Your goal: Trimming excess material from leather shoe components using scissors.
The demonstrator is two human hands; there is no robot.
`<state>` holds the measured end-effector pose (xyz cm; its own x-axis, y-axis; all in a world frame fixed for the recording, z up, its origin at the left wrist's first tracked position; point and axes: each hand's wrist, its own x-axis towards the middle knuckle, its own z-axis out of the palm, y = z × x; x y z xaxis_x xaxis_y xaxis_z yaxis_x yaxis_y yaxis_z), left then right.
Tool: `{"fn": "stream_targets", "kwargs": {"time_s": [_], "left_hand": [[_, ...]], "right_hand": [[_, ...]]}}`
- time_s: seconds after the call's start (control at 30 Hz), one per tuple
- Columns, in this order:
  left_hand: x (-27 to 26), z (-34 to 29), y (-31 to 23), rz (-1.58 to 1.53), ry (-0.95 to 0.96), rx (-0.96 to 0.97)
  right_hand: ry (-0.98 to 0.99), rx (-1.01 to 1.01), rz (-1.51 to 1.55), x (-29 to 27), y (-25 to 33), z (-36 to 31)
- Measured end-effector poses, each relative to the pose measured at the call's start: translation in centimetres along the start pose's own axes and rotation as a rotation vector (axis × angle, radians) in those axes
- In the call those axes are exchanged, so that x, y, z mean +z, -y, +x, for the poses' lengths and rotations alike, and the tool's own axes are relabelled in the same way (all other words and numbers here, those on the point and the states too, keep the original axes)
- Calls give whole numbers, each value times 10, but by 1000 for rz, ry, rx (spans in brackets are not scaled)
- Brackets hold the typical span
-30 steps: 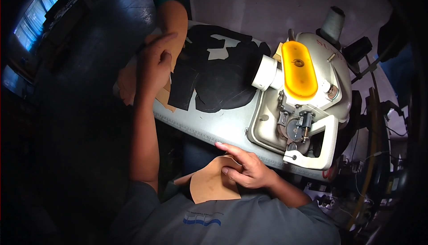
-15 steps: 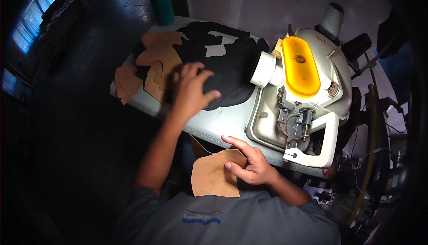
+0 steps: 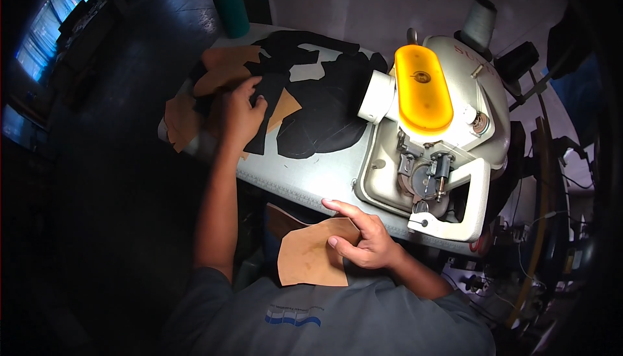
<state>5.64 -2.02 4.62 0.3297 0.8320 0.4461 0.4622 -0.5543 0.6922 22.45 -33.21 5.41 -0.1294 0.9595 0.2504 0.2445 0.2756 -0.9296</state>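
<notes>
My left hand (image 3: 244, 113) is over the leather pieces on the table, fingers curled and thumb bent. It appears to grip a narrow black leather piece (image 3: 258, 137); some fingertips are hidden. A tan leather piece (image 3: 284, 107) sticks out beside that black one. Close to my body, my right hand (image 3: 368, 242) holds a broad tan leather piece (image 3: 310, 255), thumb on its face and index finger stretched along the far edge. More brown leather (image 3: 281, 220) shows behind it.
A white sewing machine (image 3: 487, 90) with a lit yellow cover (image 3: 423, 90) stands at the right of the table (image 3: 305, 173). A thread cone (image 3: 479, 24) is behind it. Black leather pieces (image 3: 324, 119) lie in the middle, brown ones (image 3: 182, 122) at the left. A green bottle (image 3: 229, 7) stands at the back.
My left hand has moved left and its fingers have curled. A black piece now lies across the tan stack, covering part of it. My right hand keeps its hold.
</notes>
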Motion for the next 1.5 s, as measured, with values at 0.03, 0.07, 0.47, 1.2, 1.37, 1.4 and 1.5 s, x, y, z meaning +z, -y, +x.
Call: {"fn": "stream_targets", "kwargs": {"time_s": [0.03,0.07,0.47,1.2,1.37,1.4,1.5], "left_hand": [[0,2,-1,-45,-28,14],[1,1,-3,-44,-28,14],[40,-48,-37,418,211,124],[36,-132,-22,-99,232,592],[34,-133,-20,-157,119,479],[32,-131,-21,-106,60,488],[27,-133,-15,-65,-113,289]], "right_hand": [[1,13,13,0,-1,0],[2,12,14,0,-1,0],[-14,-44,-22,-1,1,-2],[-1,-110,2,2,1,-1],[1,-125,-1,4,3,0],[-4,-135,-12,4,2,0],[14,-142,-7,3,1,-1]]}}
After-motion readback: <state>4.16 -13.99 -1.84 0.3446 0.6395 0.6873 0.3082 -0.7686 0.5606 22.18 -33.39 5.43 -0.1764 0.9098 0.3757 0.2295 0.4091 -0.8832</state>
